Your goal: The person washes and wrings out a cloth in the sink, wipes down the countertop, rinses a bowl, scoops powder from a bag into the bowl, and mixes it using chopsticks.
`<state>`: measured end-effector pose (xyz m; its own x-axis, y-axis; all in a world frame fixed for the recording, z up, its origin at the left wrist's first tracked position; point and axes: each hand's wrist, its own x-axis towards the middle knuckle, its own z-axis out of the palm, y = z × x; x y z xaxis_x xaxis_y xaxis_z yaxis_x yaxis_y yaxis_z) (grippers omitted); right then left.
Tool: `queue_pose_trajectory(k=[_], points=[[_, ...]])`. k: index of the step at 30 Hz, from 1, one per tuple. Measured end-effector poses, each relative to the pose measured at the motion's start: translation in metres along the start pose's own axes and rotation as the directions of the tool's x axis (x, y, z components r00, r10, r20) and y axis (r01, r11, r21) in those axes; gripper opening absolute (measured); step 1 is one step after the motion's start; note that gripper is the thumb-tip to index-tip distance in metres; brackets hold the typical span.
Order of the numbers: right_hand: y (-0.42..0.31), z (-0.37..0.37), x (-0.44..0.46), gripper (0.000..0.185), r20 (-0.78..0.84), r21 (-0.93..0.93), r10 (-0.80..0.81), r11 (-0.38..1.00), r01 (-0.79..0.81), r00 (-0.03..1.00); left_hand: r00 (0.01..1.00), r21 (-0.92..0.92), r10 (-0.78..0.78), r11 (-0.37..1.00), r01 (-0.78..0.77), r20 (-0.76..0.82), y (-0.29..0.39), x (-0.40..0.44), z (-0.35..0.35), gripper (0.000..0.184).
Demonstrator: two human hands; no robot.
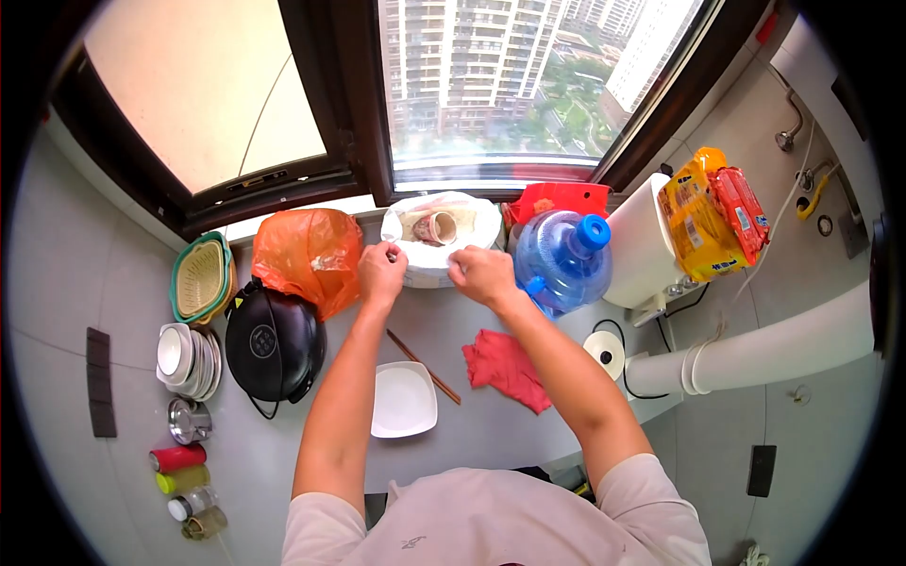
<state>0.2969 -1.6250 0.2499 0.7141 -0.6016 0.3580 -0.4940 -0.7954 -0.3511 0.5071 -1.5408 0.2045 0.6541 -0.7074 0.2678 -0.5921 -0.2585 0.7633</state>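
Both arms reach forward to a white bag (481, 223) with an open, rolled rim at the back of the counter, below the window. My left hand (382, 272) is closed on the bag's front left edge. The front right edge is pinched by my right hand (480, 274). Inside the bag lie a brownish cup or jar (436, 228) and some pale contents that I cannot make out. Nearer to me are a white square plate (404, 400), a pair of brown chopsticks (424, 366) and a crumpled red cloth (506, 369).
An orange bag (307, 257) and a black round appliance (269, 344) stand left. Stacked bowls (191, 361), baskets (201, 278) and jars (193, 500) line the far left. A blue water jug (563, 255), white box (640, 245) and white pipe (774, 341) are right.
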Motion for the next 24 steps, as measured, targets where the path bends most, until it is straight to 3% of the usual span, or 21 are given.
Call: queue_pose_trajectory(k=[3, 6, 8, 9, 11, 13, 15, 16, 19, 21, 24], points=[[-0.006, -0.014, 0.045, 0.015, -0.043, -0.075, 0.117, 0.990, -0.120, 0.992, 1.000, -0.021, 0.016, 1.000, -0.016, -0.002, -0.001, 0.001, -0.003, 0.013], [0.009, 0.006, 0.081, 0.015, -0.181, 0.019, 0.069, 0.998, -0.066, 0.981, 1.000, -0.038, 0.026, 0.999, -0.025, 0.010, 0.001, 0.003, -0.007, 0.014], [0.022, 0.017, 0.095, 0.015, 0.116, -0.133, 0.023, 0.991, -0.008, 0.993, 1.000, -0.052, 0.021, 0.998, -0.020, 0.016, 0.003, 0.005, -0.009, 0.014], [0.017, 0.012, 0.099, 0.015, 0.116, -0.133, 0.019, 0.991, -0.004, 0.993, 1.000, -0.047, 0.026, 0.999, -0.025, 0.018, 0.003, 0.004, -0.010, 0.014], [0.006, 0.003, 0.105, 0.016, 0.316, -0.073, 0.112, 0.993, -0.094, 0.942, 1.000, -0.044, 0.024, 0.999, -0.023, 0.016, 0.001, 0.003, -0.012, 0.014], [0.006, 0.005, 0.106, 0.018, 0.358, -0.069, 0.062, 0.997, -0.040, 0.932, 0.998, -0.038, 0.051, 0.998, -0.049, 0.035, -0.002, 0.000, -0.015, 0.018], [0.008, 0.007, 0.101, 0.018, 0.282, -0.116, -0.137, 0.978, 0.176, 0.950, 0.998, -0.025, 0.044, 0.999, -0.043, 0.037, -0.002, -0.004, -0.015, 0.018], [0.009, 0.010, 0.102, 0.018, 0.281, -0.116, -0.138, 0.977, 0.177, 0.950, 0.998, -0.014, 0.047, 0.999, -0.046, 0.039, -0.001, -0.004, -0.015, 0.017], [0.009, 0.013, 0.104, 0.016, 0.295, -0.113, -0.056, 0.989, 0.093, 0.954, 0.998, -0.028, 0.041, 0.999, -0.039, 0.047, 0.001, -0.003, -0.015, 0.017], [0.005, 0.011, 0.106, 0.013, 0.201, -0.211, 0.058, 0.977, -0.015, 0.978, 0.998, -0.029, 0.039, 0.999, -0.038, 0.044, 0.005, -0.002, -0.016, 0.017], [0.001, 0.000, 0.103, 0.015, 0.098, -0.122, 0.057, 0.991, -0.045, 0.994, 0.998, -0.057, 0.035, 0.998, -0.032, 0.043, 0.012, -0.001, -0.021, 0.016]])
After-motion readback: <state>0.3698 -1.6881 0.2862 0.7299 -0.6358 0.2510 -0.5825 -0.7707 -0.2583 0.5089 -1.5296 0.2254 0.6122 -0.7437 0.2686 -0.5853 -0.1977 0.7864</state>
